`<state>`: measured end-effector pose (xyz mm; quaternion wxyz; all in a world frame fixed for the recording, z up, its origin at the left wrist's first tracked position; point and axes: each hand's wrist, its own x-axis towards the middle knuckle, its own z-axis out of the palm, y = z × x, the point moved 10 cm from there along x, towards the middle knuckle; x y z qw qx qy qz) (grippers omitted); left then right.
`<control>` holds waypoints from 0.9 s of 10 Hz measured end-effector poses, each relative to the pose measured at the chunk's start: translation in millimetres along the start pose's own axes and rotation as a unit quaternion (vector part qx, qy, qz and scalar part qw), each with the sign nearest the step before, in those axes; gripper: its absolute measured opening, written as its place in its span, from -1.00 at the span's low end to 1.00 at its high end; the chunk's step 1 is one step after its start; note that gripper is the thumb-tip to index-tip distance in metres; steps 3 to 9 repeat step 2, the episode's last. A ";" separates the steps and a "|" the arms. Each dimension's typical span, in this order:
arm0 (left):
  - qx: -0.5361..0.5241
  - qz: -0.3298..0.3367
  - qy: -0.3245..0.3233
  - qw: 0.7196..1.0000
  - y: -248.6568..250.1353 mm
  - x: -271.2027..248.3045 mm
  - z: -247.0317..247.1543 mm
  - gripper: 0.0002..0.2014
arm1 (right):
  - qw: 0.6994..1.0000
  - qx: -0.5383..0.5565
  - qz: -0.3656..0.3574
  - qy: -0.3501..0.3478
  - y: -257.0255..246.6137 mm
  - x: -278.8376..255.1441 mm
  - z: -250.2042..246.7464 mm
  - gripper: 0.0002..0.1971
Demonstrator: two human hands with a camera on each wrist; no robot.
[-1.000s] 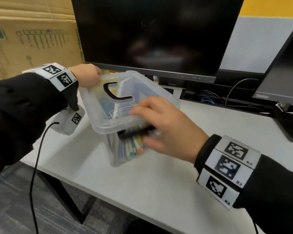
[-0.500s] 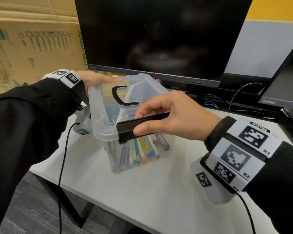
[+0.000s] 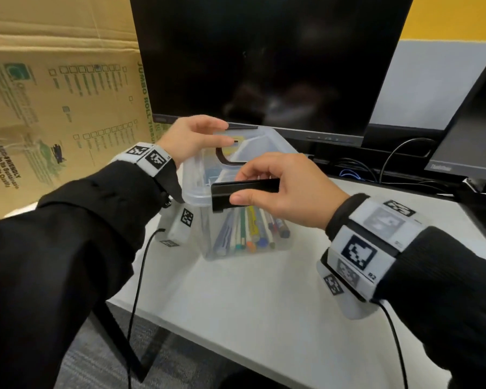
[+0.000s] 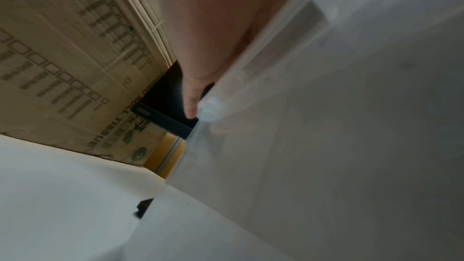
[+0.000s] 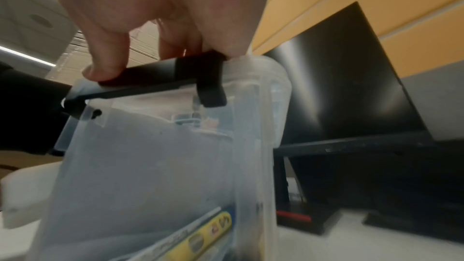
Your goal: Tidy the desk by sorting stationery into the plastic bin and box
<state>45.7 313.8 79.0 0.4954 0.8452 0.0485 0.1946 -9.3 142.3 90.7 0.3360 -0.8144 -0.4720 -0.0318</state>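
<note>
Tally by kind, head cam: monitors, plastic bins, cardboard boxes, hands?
Black computer monitors, centre and right edge: 2
Clear lidded plastic bin: 1
Brown printed cardboard box: 1
Hands, left hand gripping bin, right hand pinching its black latch: 2
Total: 6

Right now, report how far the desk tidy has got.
Done: pens and markers already lie inside the clear plastic bin, its lid on. In hand: the right hand pinches the black latch, raised and unclipped; the left hand holds the far edge. Left: whether more stationery remains isn't visible.
</note>
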 end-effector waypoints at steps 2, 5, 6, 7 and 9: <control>0.084 0.058 0.103 0.990 18.3 -20.5 -19.1 -0.88 | 0.999 -0.024 -0.034 0.016 -5.3 -29.7 -15.6 -0.58; 0.084 0.058 0.103 0.990 18.3 -20.5 -19.1 -0.88 | 0.999 -0.024 -0.034 0.016 -5.3 -29.7 -15.6 -0.58; 0.084 0.058 0.103 0.990 18.3 -20.5 -19.1 -0.88 | 0.999 -0.024 -0.034 0.016 -5.3 -29.7 -15.6 -0.58; 0.084 0.058 0.103 0.990 18.3 -20.5 -19.1 -0.88 | 0.999 -0.024 -0.034 0.016 -5.3 -29.7 -15.6 -0.58; 0.084 0.058 0.103 0.990 18.3 -20.5 -19.1 -0.88 | 0.999 -0.024 -0.034 0.016 -5.3 -29.7 -15.6 -0.58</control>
